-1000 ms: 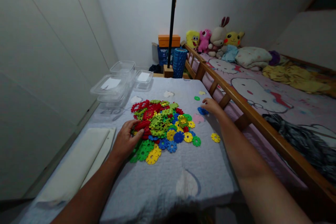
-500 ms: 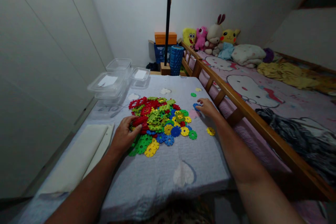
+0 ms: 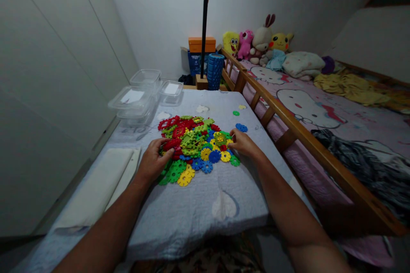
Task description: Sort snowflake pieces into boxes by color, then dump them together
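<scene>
A mixed heap of plastic snowflake building discs [image 3: 206,167] and square notched pieces [image 3: 192,141], in red, green, yellow and blue, lies on the table. My left hand [image 3: 155,157] curls at the heap's left edge, thumb and fingers around red notched pieces [image 3: 173,145]. On the opposite edge, my right hand [image 3: 244,143] has bent fingers pinched at a yellow disc [image 3: 229,141], partly covered by the fingertips. Just beyond that hand, blue discs [image 3: 241,127] lie apart from the heap, with a small green disc [image 3: 236,113] farther back.
Clear plastic boxes [image 3: 131,99] stand at the table's back left, near a smaller box [image 3: 171,91]. A folded white cloth or mat [image 3: 92,183] lies at left. The wooden bed rail [image 3: 282,117] runs along the right side; a black pole [image 3: 204,25] rises behind the table.
My right hand has left the blue discs and moved left and nearer to the heap's edge. A yellow disc at the right is hidden from view. My left hand has stayed at the red pieces.
</scene>
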### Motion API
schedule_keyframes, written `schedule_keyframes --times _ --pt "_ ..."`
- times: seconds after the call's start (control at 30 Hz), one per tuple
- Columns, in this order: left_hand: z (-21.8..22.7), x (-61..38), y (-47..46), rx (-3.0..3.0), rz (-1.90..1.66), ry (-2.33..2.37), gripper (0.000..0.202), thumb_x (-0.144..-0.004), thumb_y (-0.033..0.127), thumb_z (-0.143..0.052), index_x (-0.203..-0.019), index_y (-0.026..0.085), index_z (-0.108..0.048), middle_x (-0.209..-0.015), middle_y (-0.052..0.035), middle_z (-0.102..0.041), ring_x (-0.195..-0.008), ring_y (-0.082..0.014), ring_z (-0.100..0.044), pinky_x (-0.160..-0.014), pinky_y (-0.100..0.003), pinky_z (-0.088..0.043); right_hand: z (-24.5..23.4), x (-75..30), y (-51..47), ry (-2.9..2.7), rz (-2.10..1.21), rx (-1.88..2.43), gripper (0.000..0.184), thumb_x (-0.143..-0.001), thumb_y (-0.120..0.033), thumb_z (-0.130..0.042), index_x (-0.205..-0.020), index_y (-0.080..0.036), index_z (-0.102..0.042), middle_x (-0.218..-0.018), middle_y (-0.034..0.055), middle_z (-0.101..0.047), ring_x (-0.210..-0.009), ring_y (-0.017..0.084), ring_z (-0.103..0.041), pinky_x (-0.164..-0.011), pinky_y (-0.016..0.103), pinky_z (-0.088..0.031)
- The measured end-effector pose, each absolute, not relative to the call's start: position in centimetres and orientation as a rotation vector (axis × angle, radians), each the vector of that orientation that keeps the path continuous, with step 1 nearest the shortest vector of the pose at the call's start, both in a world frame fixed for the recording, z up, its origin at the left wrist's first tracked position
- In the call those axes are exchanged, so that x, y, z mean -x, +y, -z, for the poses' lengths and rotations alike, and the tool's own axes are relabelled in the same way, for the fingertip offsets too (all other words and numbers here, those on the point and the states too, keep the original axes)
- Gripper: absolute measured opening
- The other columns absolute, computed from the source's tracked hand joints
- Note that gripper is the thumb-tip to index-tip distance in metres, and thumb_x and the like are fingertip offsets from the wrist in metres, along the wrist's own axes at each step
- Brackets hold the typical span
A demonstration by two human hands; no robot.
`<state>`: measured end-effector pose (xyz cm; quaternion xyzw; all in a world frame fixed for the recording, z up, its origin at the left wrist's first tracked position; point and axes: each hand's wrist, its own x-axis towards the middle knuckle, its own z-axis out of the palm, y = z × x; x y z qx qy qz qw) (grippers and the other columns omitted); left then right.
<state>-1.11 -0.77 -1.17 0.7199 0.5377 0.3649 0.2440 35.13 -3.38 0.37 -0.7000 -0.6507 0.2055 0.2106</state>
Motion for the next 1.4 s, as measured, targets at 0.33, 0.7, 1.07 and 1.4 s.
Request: schedule_keyframes --times 0.33,0.7,1.07,1.4 --pt "1.1 1.2 -0.9 -1.977 -0.981 1.475 0.048 -0.081 0.054 -0.060 -0.115 0.020 -0.068 -0.120 -0.0112 -0.068 -0.115 -0.0293 -0.064 -0.105 -0.045 -0.051 -3.5 -38.7 -5.8 -1.541 -1.000 1.721 0.015 -0.069 -0.032 -0.068 -0.077 -0.019 -0.067 -0.068 -0.0029 -0.060 -0.063 0.013 -0.051 -0.060 0.025 -0.037" --pt "1.4 1.3 -0.6 -1.958 -0.992 1.497 0.051 -0.080 0.057 -0.060 -0.114 0.020 -0.068 -0.121 -0.0118 -0.067 -0.118 -0.0306 -0.064 -0.108 -0.047 -0.050 -3.1 -44.4 -10.8 -1.223 -0.869 1.925 0.023 -0.064 -0.036 -0.070 -0.079 -0.019 -0.068 -0.067 -0.0007 -0.062 -0.058 0.013 -0.051 -0.053 0.025 -0.036" --pt "1.1 1.3 -0.8 -1.953 -0.977 1.492 0.050 -0.081 0.056 -0.060 -0.115 0.020 -0.068 -0.124 -0.0123 -0.067 -0.120 -0.0306 -0.063 -0.109 -0.046 -0.049 -1.1 -43.7 -10.0 -1.490 -0.428 2.139 0.004 -0.066 -0.020 -0.068 -0.071 -0.020 -0.068 -0.078 0.0033 -0.067 -0.072 0.018 -0.059 -0.066 0.028 -0.042" --pt "1.5 1.3 -0.8 -1.927 -1.001 1.487 0.051 -0.081 0.057 -0.060 -0.116 0.020 -0.067 -0.123 -0.0117 -0.067 -0.120 -0.0303 -0.063 -0.109 -0.047 -0.049 -2.9 -35.3 -5.6 -1.928 -0.565 1.767 0.006 -0.082 -0.018 -0.067 -0.086 -0.019 -0.071 -0.085 0.0021 -0.066 -0.074 0.015 -0.056 -0.072 0.027 -0.042"
